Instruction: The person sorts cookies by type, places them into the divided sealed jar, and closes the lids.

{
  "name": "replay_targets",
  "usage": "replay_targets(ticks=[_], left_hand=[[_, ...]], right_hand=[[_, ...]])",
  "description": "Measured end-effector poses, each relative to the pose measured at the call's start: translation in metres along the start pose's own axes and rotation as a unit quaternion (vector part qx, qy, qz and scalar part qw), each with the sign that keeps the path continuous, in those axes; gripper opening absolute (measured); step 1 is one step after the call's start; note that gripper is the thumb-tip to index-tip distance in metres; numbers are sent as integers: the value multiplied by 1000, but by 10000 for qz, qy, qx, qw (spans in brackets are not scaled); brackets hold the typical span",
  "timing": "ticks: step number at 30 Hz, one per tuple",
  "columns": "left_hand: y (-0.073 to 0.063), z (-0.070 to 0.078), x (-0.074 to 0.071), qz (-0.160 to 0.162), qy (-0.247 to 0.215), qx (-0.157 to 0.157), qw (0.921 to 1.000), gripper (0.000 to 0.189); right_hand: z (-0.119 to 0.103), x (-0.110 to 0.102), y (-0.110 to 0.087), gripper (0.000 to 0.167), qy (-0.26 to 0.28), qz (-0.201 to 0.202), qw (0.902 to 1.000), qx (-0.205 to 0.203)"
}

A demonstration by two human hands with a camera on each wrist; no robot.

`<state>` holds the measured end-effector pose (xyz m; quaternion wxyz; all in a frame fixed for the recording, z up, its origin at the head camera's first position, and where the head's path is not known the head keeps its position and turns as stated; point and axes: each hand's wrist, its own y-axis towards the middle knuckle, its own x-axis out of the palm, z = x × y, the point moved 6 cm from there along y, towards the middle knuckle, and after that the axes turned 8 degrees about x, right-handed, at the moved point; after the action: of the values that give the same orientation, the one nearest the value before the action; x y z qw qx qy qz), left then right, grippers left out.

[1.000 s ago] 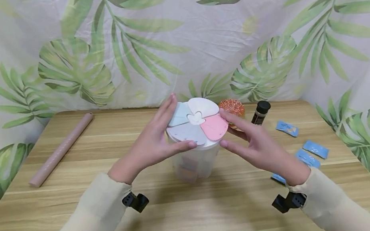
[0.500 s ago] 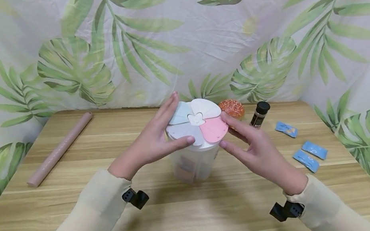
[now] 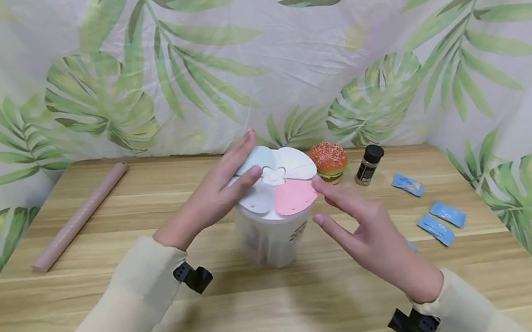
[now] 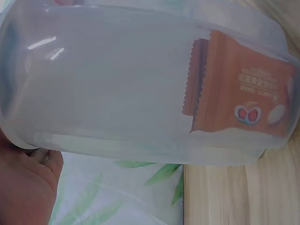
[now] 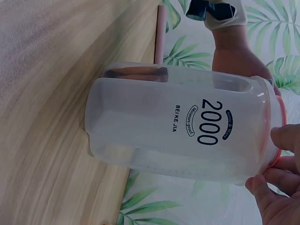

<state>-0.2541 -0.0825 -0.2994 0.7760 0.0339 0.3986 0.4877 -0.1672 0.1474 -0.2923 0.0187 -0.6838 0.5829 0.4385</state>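
Observation:
A translucent storage jar (image 3: 267,244) with a round lid stands on the table. White, light blue, lavender and pink (image 3: 296,196) petal-shaped flaps fan round the lid's middle. My left hand (image 3: 211,198) rests at the lid's left side, fingers straight along its far edge, thumb over the top. My right hand (image 3: 373,236) is at the right rim, index fingertip by the pink flap and thumb lower, near the wall. In the left wrist view, orange-brown snack packets (image 4: 243,89) lie in the jar. The right wrist view shows "2000" printed on the jar wall (image 5: 150,122).
Behind the jar sit a toy burger (image 3: 329,160) and a small black-capped bottle (image 3: 369,164). Several blue packets (image 3: 435,229) lie at the right, one partly behind my right hand. A pink roll (image 3: 80,218) lies at the left. A leaf-print cloth (image 3: 210,76) hangs behind the table (image 3: 250,331).
The jar has turned slightly, its pink flap coming round toward the front and the printing coming into view. My left thumb has moved from the lid's front edge to its top.

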Motion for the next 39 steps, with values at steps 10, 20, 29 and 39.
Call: replay_targets(ticks=[10,20,29,39], left_hand=[[2,-10,-4,-26,-849,-143,9963,66],[6,-16,-7,34,-1417,-163,9898,74],[6,-15,-11,141,-1378,-38,9904,75],[-10,21,-31,1354,164,1094,9846,42]], right_hand=[[-18,6,-10,58,-75,-116,9997,-223],[-29,11,-16,61,-322,-255,9982,-442],[-30,12,-16,60,-458,-290,9973,-504],[-31,-1,-3,55,-447,-338,9955,-769]])
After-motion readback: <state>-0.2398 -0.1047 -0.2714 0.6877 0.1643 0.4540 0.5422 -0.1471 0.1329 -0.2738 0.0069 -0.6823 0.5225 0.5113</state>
